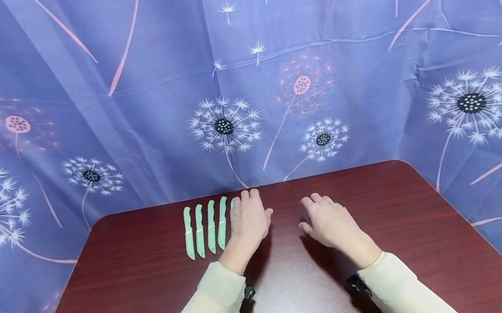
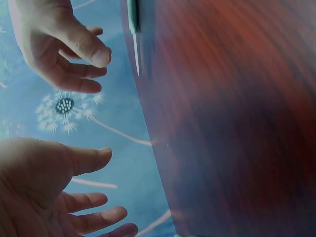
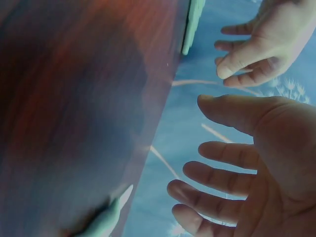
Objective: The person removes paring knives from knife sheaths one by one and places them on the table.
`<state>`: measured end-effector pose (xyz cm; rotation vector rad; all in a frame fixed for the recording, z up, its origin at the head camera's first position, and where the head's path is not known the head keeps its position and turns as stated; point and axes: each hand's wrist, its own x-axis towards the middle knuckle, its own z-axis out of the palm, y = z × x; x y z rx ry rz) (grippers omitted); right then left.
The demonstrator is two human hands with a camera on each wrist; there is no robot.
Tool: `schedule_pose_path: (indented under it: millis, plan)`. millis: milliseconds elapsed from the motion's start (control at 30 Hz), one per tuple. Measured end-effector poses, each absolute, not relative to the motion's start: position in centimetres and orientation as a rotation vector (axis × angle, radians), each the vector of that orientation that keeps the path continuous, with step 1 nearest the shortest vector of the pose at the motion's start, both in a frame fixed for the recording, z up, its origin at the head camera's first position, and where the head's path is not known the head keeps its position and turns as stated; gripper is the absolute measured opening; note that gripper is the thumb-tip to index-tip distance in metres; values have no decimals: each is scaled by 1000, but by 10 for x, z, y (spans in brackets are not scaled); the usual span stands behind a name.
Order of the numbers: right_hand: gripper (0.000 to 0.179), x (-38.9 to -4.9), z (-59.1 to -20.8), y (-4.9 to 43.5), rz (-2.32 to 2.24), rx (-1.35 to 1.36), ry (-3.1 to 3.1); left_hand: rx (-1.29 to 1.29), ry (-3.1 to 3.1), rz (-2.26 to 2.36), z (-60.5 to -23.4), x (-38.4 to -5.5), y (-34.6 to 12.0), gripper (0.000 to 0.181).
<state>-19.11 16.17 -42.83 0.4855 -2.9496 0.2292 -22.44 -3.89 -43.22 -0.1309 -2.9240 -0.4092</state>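
Observation:
Several pale green knives (image 1: 200, 231) lie side by side in a row at the left of the table. My left hand (image 1: 249, 217) is over the right end of that row and partly covers one knife there. Its fingers (image 2: 98, 219) are extended and apart, with nothing held. To the right, my right hand (image 1: 331, 220) hovers with relaxed, spread fingers (image 3: 212, 177) and an empty palm. Another knife (image 3: 106, 217), with a green handle and bare pale blade, lies on the right side in the right wrist view. From the head view my right hand and forearm hide it.
The dark red wooden table (image 1: 122, 303) has rounded far corners. Behind it and along both sides hangs a blue curtain (image 1: 167, 109) with dandelion prints. Dark straps with small devices (image 1: 358, 284) sit at both wrists, under light sleeves (image 1: 395, 291).

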Motion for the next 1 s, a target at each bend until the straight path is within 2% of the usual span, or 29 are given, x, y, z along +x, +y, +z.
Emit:
schedule_pose_path:
  millis: [800,1000]
  plan:
    - [48,-178,-442,113,125,688,-2853,-40,-2960,-462,-447,-250,-83,54]
    - [49,-175,-446,108,128,715,-2832,-24,-2976,-477,-450,-258,-84,45]
